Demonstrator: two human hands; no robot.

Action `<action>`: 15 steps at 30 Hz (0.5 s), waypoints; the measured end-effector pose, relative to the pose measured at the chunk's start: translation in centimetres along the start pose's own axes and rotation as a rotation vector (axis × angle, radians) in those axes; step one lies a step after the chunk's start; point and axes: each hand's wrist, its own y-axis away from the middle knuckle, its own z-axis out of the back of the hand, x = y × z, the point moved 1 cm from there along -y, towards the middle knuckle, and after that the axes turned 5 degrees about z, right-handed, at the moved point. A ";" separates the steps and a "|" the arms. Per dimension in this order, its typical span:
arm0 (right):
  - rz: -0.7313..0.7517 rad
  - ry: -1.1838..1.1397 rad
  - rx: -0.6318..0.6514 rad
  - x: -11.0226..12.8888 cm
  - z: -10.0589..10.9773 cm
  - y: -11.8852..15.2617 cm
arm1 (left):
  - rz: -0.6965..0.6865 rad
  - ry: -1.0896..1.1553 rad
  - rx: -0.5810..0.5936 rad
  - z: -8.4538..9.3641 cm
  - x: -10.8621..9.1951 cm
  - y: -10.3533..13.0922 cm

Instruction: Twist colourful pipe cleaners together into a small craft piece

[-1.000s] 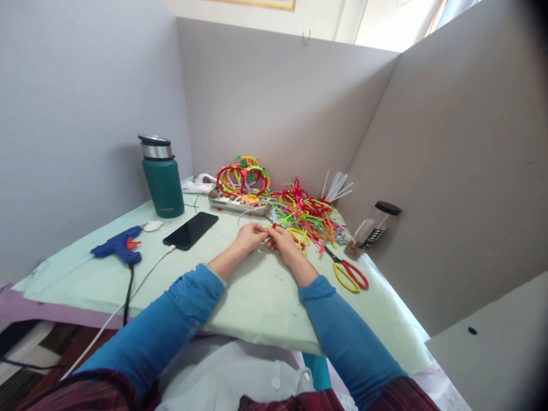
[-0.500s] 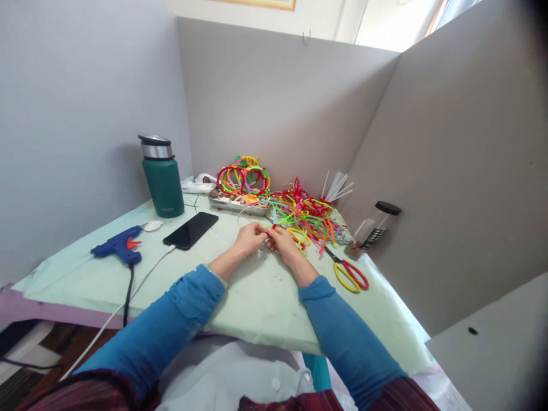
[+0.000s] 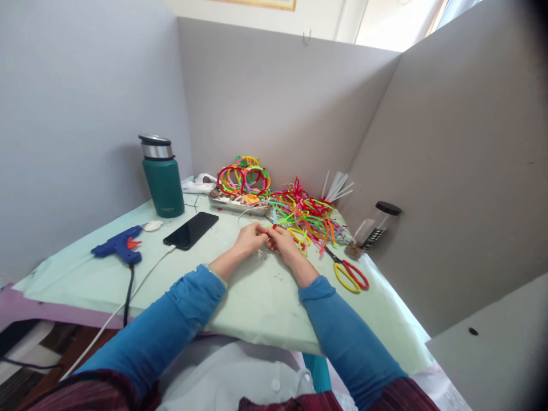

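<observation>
Fingertip to fingertip above the table's middle, my left hand (image 3: 250, 238) and my right hand (image 3: 284, 243) pinch a small piece of red pipe cleaner (image 3: 274, 226). Most of the piece is hidden by the fingers, so its shape cannot be made out. A thin pale strand (image 3: 245, 212) curves just beyond my left hand. Close by my right hand lie yellow and green pipe cleaners (image 3: 302, 237). Scissors (image 3: 351, 276) with one yellow and one red handle rest farther right.
Behind the hands, a pile of coloured pipe cleaners (image 3: 306, 205) adjoins a metal tray (image 3: 237, 206) with pipe-cleaner rings (image 3: 231, 180). A green bottle (image 3: 162, 185), a phone (image 3: 190, 230) and a blue glue gun (image 3: 120, 245) are left. A clear jar (image 3: 379, 222) tilts at right.
</observation>
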 end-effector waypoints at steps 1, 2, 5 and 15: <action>0.002 0.004 0.000 0.0 0.0 0.0 | 0.002 -0.004 -0.005 0.0 0.1 0.0; 0.004 0.007 -0.002 0.1 0.0 0.0 | 0.003 -0.006 -0.009 -0.1 0.1 -0.1; 0.008 0.010 -0.003 0.1 -0.1 0.1 | 0.007 -0.005 -0.013 -0.1 0.3 -0.1; 0.000 0.000 0.005 -0.1 0.0 -0.1 | 0.031 0.052 0.039 0.0 -0.1 0.1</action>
